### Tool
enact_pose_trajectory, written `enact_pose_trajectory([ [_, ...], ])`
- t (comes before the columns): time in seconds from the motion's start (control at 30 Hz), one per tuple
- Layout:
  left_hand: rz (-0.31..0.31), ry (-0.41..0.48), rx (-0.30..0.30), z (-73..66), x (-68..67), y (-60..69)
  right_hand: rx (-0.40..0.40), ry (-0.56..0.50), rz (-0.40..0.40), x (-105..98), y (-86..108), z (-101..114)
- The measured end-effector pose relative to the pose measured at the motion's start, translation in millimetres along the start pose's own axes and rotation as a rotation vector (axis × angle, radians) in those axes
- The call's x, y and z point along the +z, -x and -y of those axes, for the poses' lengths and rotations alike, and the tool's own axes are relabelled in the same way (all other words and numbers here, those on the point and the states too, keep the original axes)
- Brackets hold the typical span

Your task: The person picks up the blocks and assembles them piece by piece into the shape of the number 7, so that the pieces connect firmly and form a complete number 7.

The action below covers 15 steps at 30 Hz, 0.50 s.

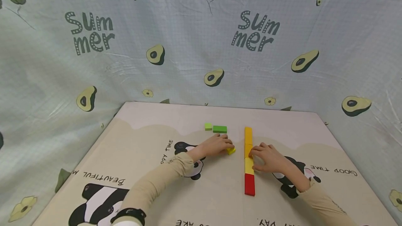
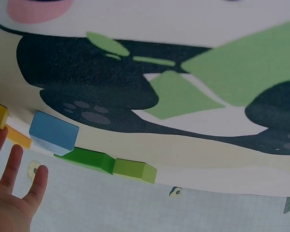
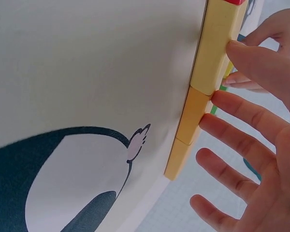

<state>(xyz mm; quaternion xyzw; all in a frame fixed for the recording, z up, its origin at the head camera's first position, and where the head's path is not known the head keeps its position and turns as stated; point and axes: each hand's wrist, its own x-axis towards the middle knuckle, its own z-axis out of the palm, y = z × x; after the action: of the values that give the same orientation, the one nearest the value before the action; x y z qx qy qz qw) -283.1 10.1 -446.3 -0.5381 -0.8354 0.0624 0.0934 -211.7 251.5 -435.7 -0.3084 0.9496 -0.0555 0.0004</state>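
Note:
My left hand [image 1: 215,147] pinches a small yellow block [image 1: 231,151], whose corner also shows beside the fingertips in the left wrist view. A blue block [image 2: 53,131] stands close to those fingers; the hand hides it in the head view. To the right, a straight row of end-to-end blocks runs away from me: a red block [image 1: 249,185] nearest, then a pale yellow block [image 1: 249,166] and two orange ones. My right hand [image 1: 268,158] rests its thumb on the pale yellow block [image 3: 215,46] and fingertips near its joint with an orange block [image 3: 195,113], fingers spread.
Beyond my left hand lie a green block [image 1: 220,129] and a smaller light green block [image 1: 208,126]. The table [image 1: 150,114] has a printed panda cover, and a patterned curtain [image 1: 179,27] hangs around its back and sides.

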Motion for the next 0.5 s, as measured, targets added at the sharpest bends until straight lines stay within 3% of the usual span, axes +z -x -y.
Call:
enact_pose_trajectory([
  [0.5, 0.044, 0.035, -0.018, 2.3, 0.3, -3.1, 0.006, -0.006, -0.012, 4.0, -0.1, -3.5],
])
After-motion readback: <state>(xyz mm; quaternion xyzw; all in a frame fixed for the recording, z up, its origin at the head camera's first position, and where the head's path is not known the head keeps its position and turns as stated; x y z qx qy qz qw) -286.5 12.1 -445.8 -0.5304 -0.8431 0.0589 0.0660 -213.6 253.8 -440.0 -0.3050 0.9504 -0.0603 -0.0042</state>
